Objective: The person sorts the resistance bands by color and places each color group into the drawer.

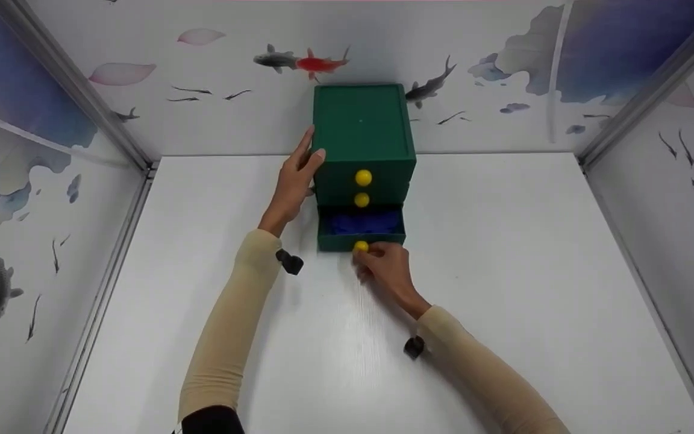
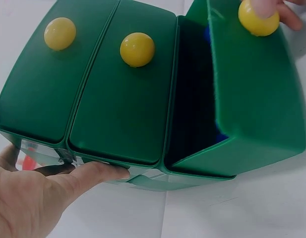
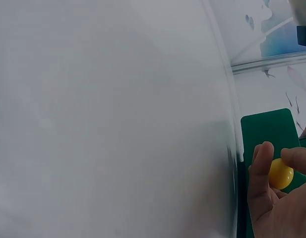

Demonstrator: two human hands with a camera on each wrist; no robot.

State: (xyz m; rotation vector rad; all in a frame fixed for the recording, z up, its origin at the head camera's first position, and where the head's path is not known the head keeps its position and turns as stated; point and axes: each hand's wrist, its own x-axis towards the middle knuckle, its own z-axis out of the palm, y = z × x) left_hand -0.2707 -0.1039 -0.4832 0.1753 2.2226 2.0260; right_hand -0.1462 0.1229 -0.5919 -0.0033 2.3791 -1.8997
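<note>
A green drawer cabinet (image 1: 364,123) with round yellow knobs stands at the back of the table. Its bottom drawer (image 1: 335,242) is pulled out, and something dark blue (image 1: 365,223) lies inside; what kind of thing it is I cannot tell. The two drawers above are closed. My left hand (image 1: 293,184) rests against the cabinet's left side, with the thumb (image 2: 100,172) laid straight along it in the left wrist view. My right hand (image 1: 386,265) pinches the bottom drawer's yellow knob (image 1: 360,246) between thumb and fingers. That knob (image 3: 280,174) also shows in the right wrist view.
The white table (image 1: 503,271) spreads in front and to both sides of the cabinet. A back wall (image 1: 220,120) printed with fish rises right behind it. Printed side panels (image 1: 672,211) with metal edging bound the table at left and right.
</note>
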